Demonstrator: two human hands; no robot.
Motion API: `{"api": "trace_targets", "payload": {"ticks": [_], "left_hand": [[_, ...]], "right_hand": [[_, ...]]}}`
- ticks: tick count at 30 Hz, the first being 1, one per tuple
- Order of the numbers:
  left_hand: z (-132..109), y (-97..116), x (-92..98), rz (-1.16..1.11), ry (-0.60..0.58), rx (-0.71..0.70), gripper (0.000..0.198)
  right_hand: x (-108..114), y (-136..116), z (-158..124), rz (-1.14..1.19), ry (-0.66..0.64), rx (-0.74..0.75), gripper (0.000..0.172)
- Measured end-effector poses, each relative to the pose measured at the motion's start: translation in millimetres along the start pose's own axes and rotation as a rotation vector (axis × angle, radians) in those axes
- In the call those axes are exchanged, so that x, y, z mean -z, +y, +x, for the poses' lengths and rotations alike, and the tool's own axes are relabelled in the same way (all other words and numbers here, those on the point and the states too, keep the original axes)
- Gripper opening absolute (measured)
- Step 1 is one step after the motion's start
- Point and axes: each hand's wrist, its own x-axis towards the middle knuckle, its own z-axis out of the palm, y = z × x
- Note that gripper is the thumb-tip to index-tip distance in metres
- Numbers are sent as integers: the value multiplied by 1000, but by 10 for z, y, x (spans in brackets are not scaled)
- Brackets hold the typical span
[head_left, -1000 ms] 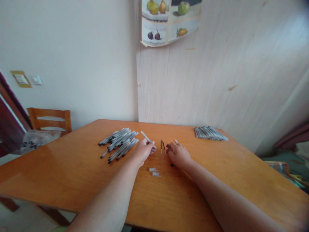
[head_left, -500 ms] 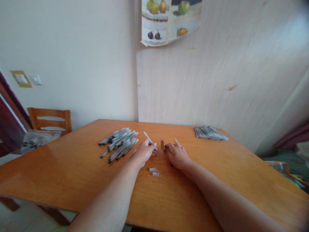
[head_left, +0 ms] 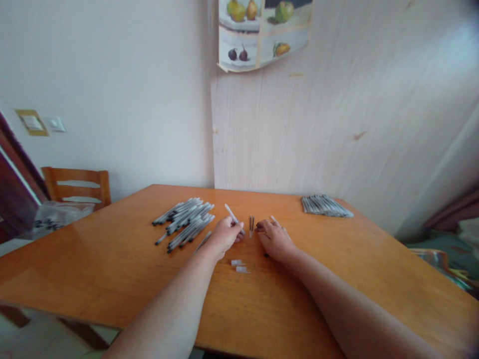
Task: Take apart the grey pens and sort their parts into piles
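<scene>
My left hand [head_left: 225, 236] pinches a whitish, see-through pen barrel [head_left: 232, 213], tilted with its far end up and to the left. My right hand [head_left: 276, 240] rests palm down on the table, fingers bent and slightly apart, with nothing visible in them. Under it lies a pen [head_left: 266, 255]; only its dark end and pale far end show. Between the hands are two thin dark ink refills [head_left: 251, 227], close together. Nearer to me sit two small clear plastic pieces, one [head_left: 236, 262] behind the other [head_left: 241, 269]. Another pen [head_left: 204, 240] is partly hidden by my left forearm.
A loose pile of grey pens with black ends [head_left: 190, 219] lies left on the wooden table [head_left: 123, 259]. At the back right is a flat bundle of similar pens [head_left: 325, 206]. A wooden chair [head_left: 77, 184] with a plastic bag [head_left: 56, 217] stands beyond the left edge.
My right hand has shifted slightly right, away from the refills, which now lean a little apart. My left hand still holds the barrel, almost unmoved.
</scene>
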Motion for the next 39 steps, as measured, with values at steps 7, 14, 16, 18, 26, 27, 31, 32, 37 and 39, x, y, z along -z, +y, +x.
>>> {"api": "trace_targets", "payload": {"ticks": [7, 14, 16, 18, 26, 27, 31, 32, 37, 39], "left_hand": [[-72, 79, -19, -64, -106, -62, 26], [-70, 86, -34, -196, -206, -57, 32], [-70, 81, -41, -217, -221, -53, 32], [-77, 84, -44, -224, -242, -61, 31], [-90, 108, -3, -161, -124, -70, 29], [-80, 103, 4, -150, -96, -67, 28], [-38, 85, 34, -113, -22, -72, 24], [-31, 84, 41, -106, -12, -70, 24], [-25, 96, 64, -91, 18, -77, 24], [-32, 99, 68, -89, 21, -77, 24]], "right_hand": [[40, -88, -30, 140, 108, 24, 18], [77, -196, -58, 323, 83, 78, 21], [84, -215, -59, 343, 88, 85, 20], [97, -214, -53, 319, 98, 67, 21], [293, 241, 55, 43, 221, -354, 28], [324, 328, 64, 11, 206, -406, 28], [398, 625, 77, -82, 104, -550, 26], [403, 678, 77, -91, 75, -572, 25], [388, 820, 80, -87, -28, -596, 23], [377, 839, 82, -87, -45, -583, 22]]}}
